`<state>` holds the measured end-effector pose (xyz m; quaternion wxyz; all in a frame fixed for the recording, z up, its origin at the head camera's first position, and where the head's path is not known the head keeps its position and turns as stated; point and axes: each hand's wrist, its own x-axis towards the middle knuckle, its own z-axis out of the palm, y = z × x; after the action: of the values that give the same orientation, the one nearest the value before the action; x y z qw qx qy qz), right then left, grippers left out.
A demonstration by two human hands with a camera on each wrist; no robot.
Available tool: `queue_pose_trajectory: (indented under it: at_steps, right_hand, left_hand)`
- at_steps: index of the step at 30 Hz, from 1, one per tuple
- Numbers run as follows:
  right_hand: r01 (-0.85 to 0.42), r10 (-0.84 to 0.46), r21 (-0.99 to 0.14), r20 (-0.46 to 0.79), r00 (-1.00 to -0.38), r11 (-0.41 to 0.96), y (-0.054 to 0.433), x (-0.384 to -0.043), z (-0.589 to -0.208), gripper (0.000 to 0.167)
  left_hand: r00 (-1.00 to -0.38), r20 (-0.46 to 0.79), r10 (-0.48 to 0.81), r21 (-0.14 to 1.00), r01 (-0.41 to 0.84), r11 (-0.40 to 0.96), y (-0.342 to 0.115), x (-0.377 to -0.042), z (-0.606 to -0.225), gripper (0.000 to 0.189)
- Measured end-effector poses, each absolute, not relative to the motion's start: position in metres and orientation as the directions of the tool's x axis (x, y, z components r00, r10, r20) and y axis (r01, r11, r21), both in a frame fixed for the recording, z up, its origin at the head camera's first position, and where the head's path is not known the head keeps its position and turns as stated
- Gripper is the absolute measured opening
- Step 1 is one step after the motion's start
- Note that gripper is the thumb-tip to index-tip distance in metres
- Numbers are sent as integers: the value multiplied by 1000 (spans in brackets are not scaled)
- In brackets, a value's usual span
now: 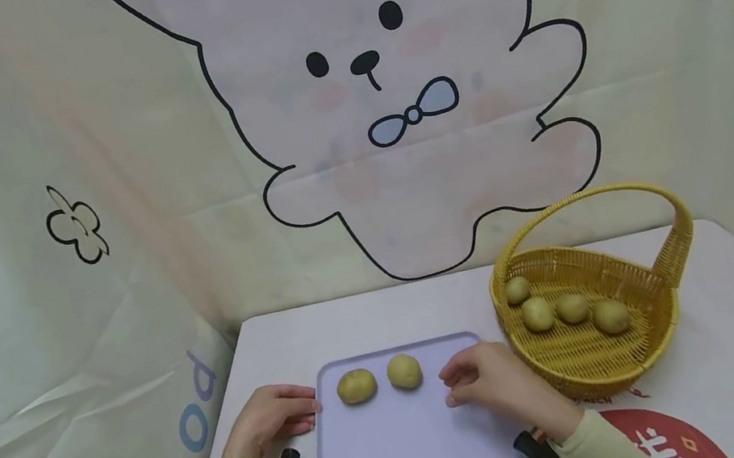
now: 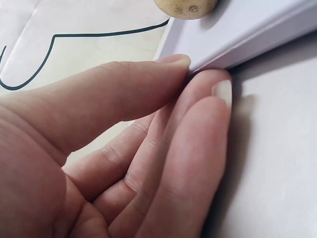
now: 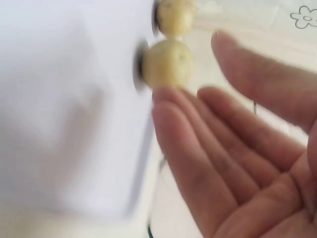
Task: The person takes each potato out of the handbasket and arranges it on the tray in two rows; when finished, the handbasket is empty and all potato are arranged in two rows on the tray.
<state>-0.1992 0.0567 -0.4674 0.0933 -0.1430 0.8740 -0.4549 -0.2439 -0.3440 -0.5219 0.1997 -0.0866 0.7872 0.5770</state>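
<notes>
A pale purple tray (image 1: 406, 451) lies on the table with two potatoes near its far edge, a left potato (image 1: 356, 386) and a right potato (image 1: 404, 371). My left hand (image 1: 281, 418) is at the tray's left side; in the left wrist view the thumb (image 2: 173, 62) and fingertips pinch its rim. Over the tray's right part hovers my right hand (image 1: 494, 387), its fingers relaxed and apart from the thumb, holding nothing. In the right wrist view its fingertips (image 3: 163, 101) overlap the nearer potato (image 3: 168, 64).
Right of the tray stands a yellow woven basket (image 1: 562, 371) with a tall arched handle. Several potatoes lie in it, one of them a potato (image 1: 611, 316) at the right. Behind the white table (image 1: 354, 325) hangs a cloth (image 1: 357, 173) with a cartoon bear.
</notes>
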Motion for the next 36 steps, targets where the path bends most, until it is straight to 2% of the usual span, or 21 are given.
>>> queue_pose_trajectory:
  at_steps: [4,7,12,15,20,27,36]
  right_hand:
    - [-212,-407,-836,-16,-913,507,94,-186,-448,27]
    - [-201,-404,-833,-29,-914,515,126,-181,-431,29]
    - [-168,-299,-768,-32,-954,618,172,-200,-408,31]
    - [-161,-248,-704,-22,-969,692,193,-219,-403,38]
    - [-165,-256,-654,-45,-966,738,217,-250,-406,50]
    - [-193,-334,-658,-93,-938,728,225,-286,-425,43]
    - [-176,-369,-669,-156,-916,722,227,-303,-452,44]
  left_hand:
    - [-904,-417,91,873,-371,317,-345,-244,-521,42]
    - [-904,-417,89,872,-371,318,-345,-244,-521,43]
    - [-904,-423,64,863,-380,334,-346,-243,-520,42]
    - [-904,-423,62,863,-381,332,-346,-244,-519,42]
    - [-903,-421,88,874,-377,305,-346,-244,-521,42]
    - [-904,-412,111,880,-364,304,-346,-242,-522,42]
    - [-906,-410,108,884,-366,290,-347,-243,-520,39]
